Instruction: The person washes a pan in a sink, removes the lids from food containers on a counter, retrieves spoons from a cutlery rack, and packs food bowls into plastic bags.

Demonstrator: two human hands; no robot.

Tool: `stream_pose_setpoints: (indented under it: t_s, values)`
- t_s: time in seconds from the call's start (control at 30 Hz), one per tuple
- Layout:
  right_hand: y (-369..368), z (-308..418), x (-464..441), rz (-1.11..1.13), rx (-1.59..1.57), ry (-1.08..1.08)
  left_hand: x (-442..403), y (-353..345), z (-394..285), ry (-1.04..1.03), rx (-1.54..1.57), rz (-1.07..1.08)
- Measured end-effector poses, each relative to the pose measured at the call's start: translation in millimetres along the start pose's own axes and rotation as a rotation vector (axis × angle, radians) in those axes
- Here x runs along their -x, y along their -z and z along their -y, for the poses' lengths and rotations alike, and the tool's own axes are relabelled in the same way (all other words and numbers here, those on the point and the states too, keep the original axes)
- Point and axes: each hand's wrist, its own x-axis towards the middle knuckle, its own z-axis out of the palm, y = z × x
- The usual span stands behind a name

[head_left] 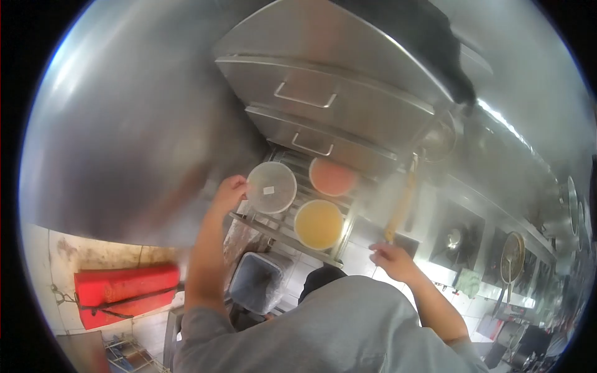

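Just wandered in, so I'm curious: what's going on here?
A person in grey is at a slatted rack. Their left hand is at the rim of a pale round tub, beside a yellow-topped tub and a pink-topped tub. The right hand is by a yellowish stick; whether it grips it is unclear.

A broad sheet of brushed metal point(137, 130) fills the upper left of the frame. At upper centre stands a steel cabinet point(367, 90) with bar handles point(305, 102), above a slatted metal rack point(267, 230). A cooking range point(429, 227) lines the right. Pale tiles point(305, 267) show at lower centre; a bright streak of light point(507, 123) crosses the upper right.
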Motion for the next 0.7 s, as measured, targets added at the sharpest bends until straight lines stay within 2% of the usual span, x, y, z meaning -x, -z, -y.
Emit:
stream_pose_setpoints:
  t_s: [0.07, 0.1, 0.17, 0.3, 0.37, 0.43, 0.47, 0.6, 0.67, 0.7]
  values:
    - [0, 24, 1, -0.024, 0.149, 0.110, 4, -6, -15, -0.021, 0.013, 0.009]
    - [1, 31, -1, -0.039, 0.138, 0.107, 3, -4, -18, -0.055, -0.049, 0.036]
    - [5, 37, 0, 0.022, 0.091, 0.243, 5, -18, -34, -0.100, -0.121, 0.082]
    - [15, 22, 22, -0.031, -0.008, 0.307, 39, -70, -106, -0.163, -0.244, 0.165]
    - [20, -11, 42, -0.095, -0.089, 0.286, 52, -112, -135, -0.198, -0.329, 0.244]
    - [33, -35, 76, -0.139, -0.161, 0.217, 66, -160, -160, -0.140, -0.156, 0.312]
    - [38, -54, 93, -0.174, -0.187, 0.204, 74, -186, -173, -0.152, -0.176, 0.352]
    - [39, -161, 167, -0.373, -0.418, 0.089, 97, -296, -210, -0.178, -0.138, 0.560]
    - [37, -204, 217, -0.494, -0.640, -0.039, 110, -357, -222, -0.183, -0.112, 0.727]
    - [35, -223, 243, -0.559, -0.675, -0.107, 120, -388, -227, -0.263, -0.199, 0.752]
